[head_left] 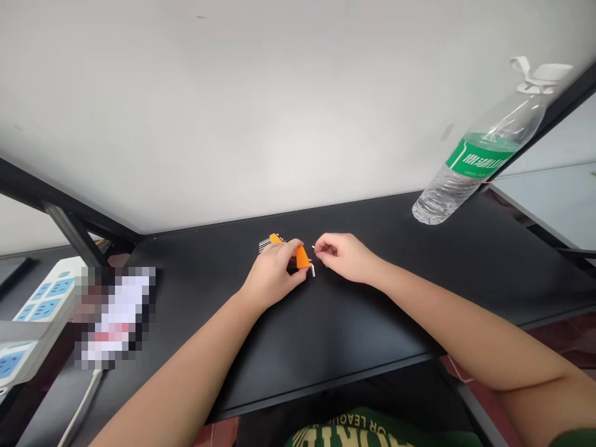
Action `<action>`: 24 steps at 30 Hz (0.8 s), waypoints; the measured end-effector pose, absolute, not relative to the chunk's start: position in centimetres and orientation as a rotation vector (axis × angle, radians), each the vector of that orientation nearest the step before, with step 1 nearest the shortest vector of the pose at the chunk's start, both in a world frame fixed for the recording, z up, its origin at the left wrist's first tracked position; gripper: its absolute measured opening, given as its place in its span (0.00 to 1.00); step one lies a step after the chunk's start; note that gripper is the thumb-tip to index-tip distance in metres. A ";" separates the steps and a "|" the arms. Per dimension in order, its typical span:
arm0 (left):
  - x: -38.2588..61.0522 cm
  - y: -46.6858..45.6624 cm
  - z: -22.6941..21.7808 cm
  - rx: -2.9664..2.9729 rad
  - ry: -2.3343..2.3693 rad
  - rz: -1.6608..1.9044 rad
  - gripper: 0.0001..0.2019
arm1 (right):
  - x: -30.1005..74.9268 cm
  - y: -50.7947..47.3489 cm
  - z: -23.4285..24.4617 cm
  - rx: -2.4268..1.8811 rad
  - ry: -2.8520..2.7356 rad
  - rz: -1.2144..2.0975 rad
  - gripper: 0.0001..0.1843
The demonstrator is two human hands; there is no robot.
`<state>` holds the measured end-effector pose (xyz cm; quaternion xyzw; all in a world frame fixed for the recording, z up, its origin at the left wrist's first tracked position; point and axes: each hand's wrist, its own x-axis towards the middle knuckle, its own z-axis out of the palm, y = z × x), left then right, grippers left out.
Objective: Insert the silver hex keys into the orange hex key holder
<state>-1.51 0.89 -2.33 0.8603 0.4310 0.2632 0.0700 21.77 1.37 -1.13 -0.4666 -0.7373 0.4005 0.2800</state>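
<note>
My left hand [274, 273] is closed around an orange holder of metal hex keys [302, 256]; the keys' long ends stick out to the left past my fingers. My right hand [344, 256] sits just to the right of it, fingers pinched on a small silver hex key [313, 268] at the holder's right end. Both hands rest on the black tabletop [372, 323], near its middle.
A clear plastic water bottle [479, 155] with a green label stands at the back right. A white power strip [32, 310] and a blurred-out flat object [116, 316] with a white cable lie at the left. A white wall rises behind the table.
</note>
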 end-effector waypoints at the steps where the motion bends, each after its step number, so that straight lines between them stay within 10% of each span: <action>1: -1.6 0.9 -2.4 2.569 1.318 0.794 0.20 | 22.1 1.4 -0.9 -1.330 -2.079 0.855 0.03; 24: -1.7 1.1 -2.7 2.293 1.346 0.804 0.22 | 21.7 0.6 -0.1 -1.483 -2.652 0.081 0.05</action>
